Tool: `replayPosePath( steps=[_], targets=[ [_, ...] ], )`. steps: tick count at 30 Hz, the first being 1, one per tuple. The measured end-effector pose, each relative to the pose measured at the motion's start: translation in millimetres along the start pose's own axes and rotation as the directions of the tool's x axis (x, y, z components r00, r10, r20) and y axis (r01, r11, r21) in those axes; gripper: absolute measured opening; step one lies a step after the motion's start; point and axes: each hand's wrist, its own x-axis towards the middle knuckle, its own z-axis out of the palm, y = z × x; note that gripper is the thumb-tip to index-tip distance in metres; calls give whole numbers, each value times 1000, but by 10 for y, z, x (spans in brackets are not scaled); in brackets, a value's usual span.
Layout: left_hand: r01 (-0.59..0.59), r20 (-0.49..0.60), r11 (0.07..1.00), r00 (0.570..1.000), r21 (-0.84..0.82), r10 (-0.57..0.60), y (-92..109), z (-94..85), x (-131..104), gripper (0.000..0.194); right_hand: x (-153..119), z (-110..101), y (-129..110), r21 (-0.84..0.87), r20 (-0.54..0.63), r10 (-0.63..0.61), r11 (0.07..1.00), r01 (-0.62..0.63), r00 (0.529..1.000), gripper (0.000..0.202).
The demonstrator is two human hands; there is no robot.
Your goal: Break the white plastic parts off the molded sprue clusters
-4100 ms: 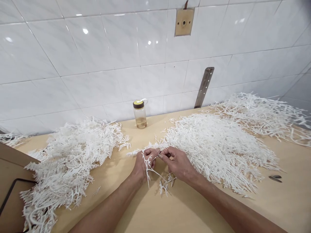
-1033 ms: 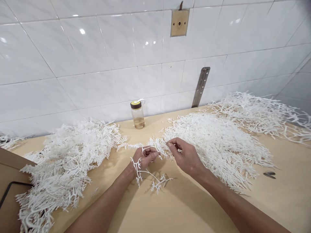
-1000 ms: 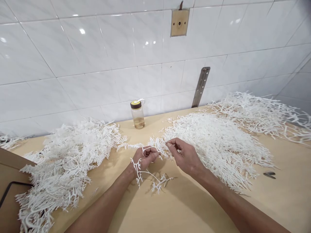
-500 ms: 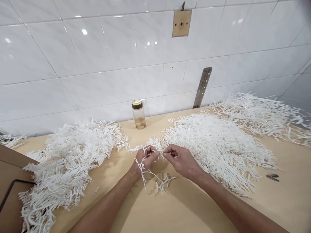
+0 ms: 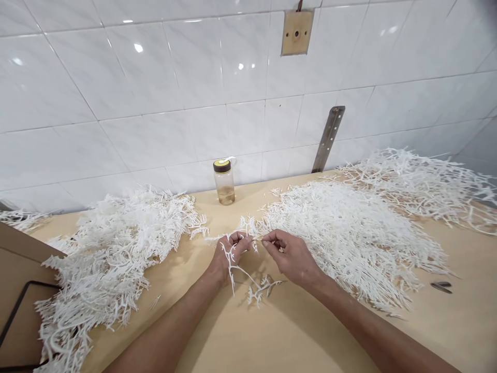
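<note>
My left hand (image 5: pixel 229 254) is closed on a white branching piece (image 5: pixel 232 267), whose thin twigs hang over the hand and down toward the table. Just to its right, my right hand (image 5: pixel 289 256) is pinched beside the twigs, thumb and forefinger together; what lies between the fingertips is too small to make out. A small gap separates the fingertips of the two hands. Behind my right hand spreads a large heap of thin white pieces (image 5: pixel 341 228).
Another white heap (image 5: pixel 116 248) covers the left side, by a brown box (image 5: pixel 27 295). A bottle (image 5: pixel 224 184) stands near the tiled wall. Longer white strands (image 5: pixel 423 181) lie at back right, with small dark snips (image 5: pixel 441 287) nearer. A metal strip (image 5: pixel 328 139) leans on the wall.
The view has shifted slightly. My right hand's fingertips have moved a little away from my left hand, and the hanging twigs have turned slightly.
</note>
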Motion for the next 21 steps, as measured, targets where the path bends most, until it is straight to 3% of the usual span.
replayPosePath(
  steps=[3, 6, 15, 21],
  targets=[
    [89, 63, 984, 995, -155, -80, 7, -18, 7, 37, 38, -39, 26, 68, 7, 126, 990, -126, 992, 20],
    [90, 85, 976, 994, -198, -75, 31, -13, -13, 38, 43, -50, 8, 141, 47, 183, 972, -188, 982, 21],
    [148, 139, 975, 982, -168, -125, 59, 15, -55, 39, 3, -46, -34, 198, 187, 190, 954, -226, 964, 25],
    [175, 176, 963, 974, -205, -140, 36, -10, -21, 33, 20, -44, -2, 234, 141, 174, 951, -204, 974, 26]
  ],
)
